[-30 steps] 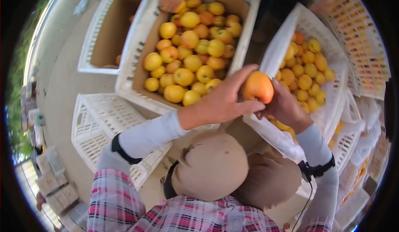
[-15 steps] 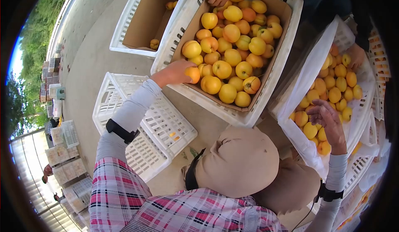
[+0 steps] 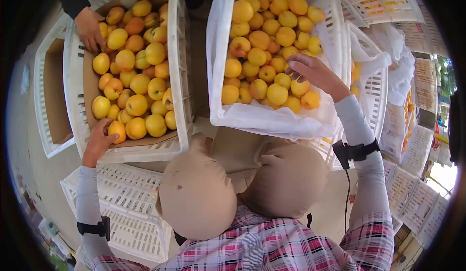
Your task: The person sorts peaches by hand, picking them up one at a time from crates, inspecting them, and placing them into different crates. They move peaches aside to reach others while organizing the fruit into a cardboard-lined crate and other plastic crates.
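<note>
The cardboard-lined crate (image 3: 177,52) was filled with yellow and orange fruit in loose layers. At its near left corner the left hand (image 3: 98,137) was laid over the rim. The fingers were half curled about an orange-yellow fruit (image 3: 117,129) that lay by the cardboard wall among the others. Thumb and fingertips were set on that fruit, but whether it was gripped or only touched could not be told. At the far left corner of the same crate another person's hand (image 3: 90,25), in a dark sleeve, was placed on the fruit there.

Just right of the cardboard-lined crate, with a narrow gap between, a cloth-lined crate (image 3: 213,67) was seen, likewise heaped with fruit. The right hand (image 3: 313,72) was held palm down over its near right part, with the fingers loosely spread and nothing enclosed. A yellow fruit (image 3: 299,87) was touched by the underside of the fingers.

On the near side of the cardboard-lined crate, and partly beneath it, a white slatted crate (image 3: 121,198) was set. Two knees in tan cloth (image 3: 196,193) were seen beside that. A black band was worn on the left forearm (image 3: 92,228) and another on the right (image 3: 357,150). Just left of the cardboard-lined crate a further boxed crate (image 3: 48,91) was placed. Well to its right, beyond the cloth-lined crate, stacks of white crates (image 3: 417,140) were ranged.
</note>
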`<act>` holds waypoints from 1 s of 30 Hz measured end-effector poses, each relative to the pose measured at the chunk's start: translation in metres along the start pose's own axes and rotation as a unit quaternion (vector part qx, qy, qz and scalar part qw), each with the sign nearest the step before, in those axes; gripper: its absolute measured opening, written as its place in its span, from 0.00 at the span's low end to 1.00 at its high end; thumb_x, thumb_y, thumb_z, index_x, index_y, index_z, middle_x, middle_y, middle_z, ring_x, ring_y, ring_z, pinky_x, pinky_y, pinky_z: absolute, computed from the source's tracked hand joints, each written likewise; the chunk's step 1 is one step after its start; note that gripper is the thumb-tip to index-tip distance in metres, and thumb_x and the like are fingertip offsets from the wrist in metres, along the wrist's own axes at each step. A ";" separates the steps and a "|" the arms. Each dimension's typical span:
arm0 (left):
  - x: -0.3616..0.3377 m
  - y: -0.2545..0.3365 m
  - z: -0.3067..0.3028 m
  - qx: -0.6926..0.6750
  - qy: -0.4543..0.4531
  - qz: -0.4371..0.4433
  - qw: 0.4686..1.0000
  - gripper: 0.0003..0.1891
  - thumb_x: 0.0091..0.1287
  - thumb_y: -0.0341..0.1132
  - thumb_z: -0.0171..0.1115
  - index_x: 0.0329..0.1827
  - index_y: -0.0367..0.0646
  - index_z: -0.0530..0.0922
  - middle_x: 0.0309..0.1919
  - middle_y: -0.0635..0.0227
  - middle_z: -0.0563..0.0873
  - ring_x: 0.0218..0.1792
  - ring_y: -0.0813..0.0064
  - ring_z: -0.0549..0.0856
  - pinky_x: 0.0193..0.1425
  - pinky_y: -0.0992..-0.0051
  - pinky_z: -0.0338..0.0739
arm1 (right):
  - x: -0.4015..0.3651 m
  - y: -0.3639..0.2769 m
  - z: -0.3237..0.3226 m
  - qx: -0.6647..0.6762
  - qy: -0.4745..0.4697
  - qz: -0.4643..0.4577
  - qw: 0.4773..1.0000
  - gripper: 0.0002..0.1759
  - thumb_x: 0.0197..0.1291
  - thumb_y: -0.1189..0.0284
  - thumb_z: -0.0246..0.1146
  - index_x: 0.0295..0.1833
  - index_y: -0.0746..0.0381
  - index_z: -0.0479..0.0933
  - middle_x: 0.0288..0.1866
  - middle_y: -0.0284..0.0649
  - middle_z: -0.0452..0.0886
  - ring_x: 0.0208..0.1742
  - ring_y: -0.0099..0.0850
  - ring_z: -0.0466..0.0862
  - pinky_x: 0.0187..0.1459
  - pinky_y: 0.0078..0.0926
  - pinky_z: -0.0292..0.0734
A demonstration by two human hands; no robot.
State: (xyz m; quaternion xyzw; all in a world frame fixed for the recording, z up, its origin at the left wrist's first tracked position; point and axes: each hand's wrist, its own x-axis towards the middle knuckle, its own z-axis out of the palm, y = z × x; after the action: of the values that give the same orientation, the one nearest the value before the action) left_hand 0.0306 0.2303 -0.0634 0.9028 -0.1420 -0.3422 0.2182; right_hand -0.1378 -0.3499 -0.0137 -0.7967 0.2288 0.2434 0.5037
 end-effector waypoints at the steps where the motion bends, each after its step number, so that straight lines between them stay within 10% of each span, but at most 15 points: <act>1: 0.001 -0.004 -0.002 -0.007 -0.003 -0.017 1.000 0.28 0.51 0.26 0.69 0.57 0.37 0.73 0.49 0.58 0.82 0.45 0.66 0.81 0.52 0.71 0.75 | 0.006 0.005 -0.002 -0.024 -0.005 0.020 1.000 0.26 0.67 0.57 0.55 0.59 0.67 0.70 0.45 0.41 0.81 0.42 0.26 0.80 0.46 0.23 0.76; 5: -0.002 0.010 -0.002 -0.014 -0.010 -0.042 0.999 0.26 0.55 0.29 0.68 0.58 0.36 0.72 0.52 0.59 0.81 0.47 0.68 0.80 0.53 0.71 0.74 | 0.021 0.026 0.010 -0.252 -0.027 -0.027 0.967 0.28 0.60 0.59 0.61 0.60 0.66 0.69 0.49 0.46 0.80 0.42 0.33 0.81 0.46 0.28 0.77; 7: -0.002 -0.005 0.004 -0.001 0.022 -0.031 0.999 0.25 0.57 0.30 0.66 0.59 0.35 0.72 0.52 0.59 0.80 0.48 0.69 0.80 0.54 0.72 0.73 | 0.026 0.043 0.027 -0.425 -0.059 -0.225 0.875 0.33 0.52 0.59 0.66 0.59 0.66 0.69 0.47 0.49 0.79 0.41 0.43 0.82 0.45 0.35 0.77; 14: -0.003 -0.005 0.001 -0.073 0.131 -0.064 0.987 0.19 0.68 0.34 0.57 0.59 0.35 0.73 0.49 0.58 0.82 0.49 0.71 0.81 0.57 0.74 0.72 | 0.029 0.040 0.039 -0.567 -0.194 -0.197 0.776 0.33 0.47 0.61 0.69 0.57 0.63 0.68 0.53 0.50 0.75 0.42 0.46 0.80 0.44 0.37 0.77; 17: -0.004 -0.010 0.001 -0.113 0.202 -0.024 0.973 0.17 0.69 0.32 0.56 0.58 0.35 0.74 0.47 0.61 0.83 0.51 0.72 0.81 0.58 0.74 0.72 | 0.030 0.046 0.032 -0.379 -0.120 -0.219 0.891 0.32 0.51 0.60 0.68 0.58 0.62 0.67 0.49 0.49 0.77 0.36 0.40 0.80 0.40 0.35 0.77; 19: -0.003 0.005 0.004 -0.148 0.224 -0.001 0.963 0.16 0.69 0.32 0.55 0.57 0.35 0.74 0.47 0.62 0.83 0.51 0.73 0.81 0.58 0.75 0.72 | 0.021 0.027 0.031 0.131 -0.138 0.040 0.981 0.30 0.59 0.52 0.61 0.58 0.61 0.68 0.42 0.48 0.79 0.33 0.36 0.78 0.35 0.33 0.76; 20: -0.002 0.018 0.005 -0.179 0.242 0.024 0.953 0.15 0.69 0.31 0.55 0.57 0.35 0.75 0.47 0.63 0.83 0.50 0.74 0.81 0.58 0.76 0.72 | 0.020 0.022 0.031 0.125 -0.136 0.035 0.982 0.30 0.59 0.52 0.61 0.58 0.61 0.68 0.42 0.48 0.79 0.33 0.36 0.78 0.35 0.33 0.76; 22: 0.002 0.053 0.010 -0.214 0.249 0.055 0.943 0.14 0.69 0.30 0.54 0.56 0.35 0.75 0.46 0.63 0.83 0.50 0.75 0.81 0.58 0.76 0.72 | 0.018 0.009 0.030 0.395 -0.249 0.045 0.883 0.33 0.63 0.43 0.51 0.59 0.60 0.68 0.38 0.46 0.79 0.28 0.32 0.75 0.32 0.29 0.73; 27: -0.003 0.177 0.023 -0.261 0.177 0.214 0.925 0.13 0.67 0.28 0.55 0.53 0.36 0.76 0.44 0.64 0.84 0.45 0.77 0.83 0.48 0.79 0.77 | 0.015 -0.053 0.058 0.470 -0.272 0.036 0.839 0.42 0.58 0.32 0.42 0.55 0.61 0.69 0.35 0.51 0.78 0.20 0.34 0.68 0.26 0.32 0.67; 30: -0.001 0.227 0.042 -0.312 0.075 0.283 0.904 0.30 0.63 0.37 0.64 0.67 0.40 0.65 0.58 0.58 0.76 0.57 0.71 0.76 0.58 0.70 0.73 | 0.024 -0.081 0.079 0.508 -0.382 -0.020 0.772 0.43 0.58 0.32 0.42 0.55 0.62 0.69 0.34 0.51 0.77 0.20 0.33 0.68 0.26 0.31 0.66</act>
State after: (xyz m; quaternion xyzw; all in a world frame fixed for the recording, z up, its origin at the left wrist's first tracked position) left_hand -0.0226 0.0221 0.0206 0.7336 -0.2606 -0.2239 0.5863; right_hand -0.0823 -0.2493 -0.0023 -0.2706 0.0918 0.3664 0.8855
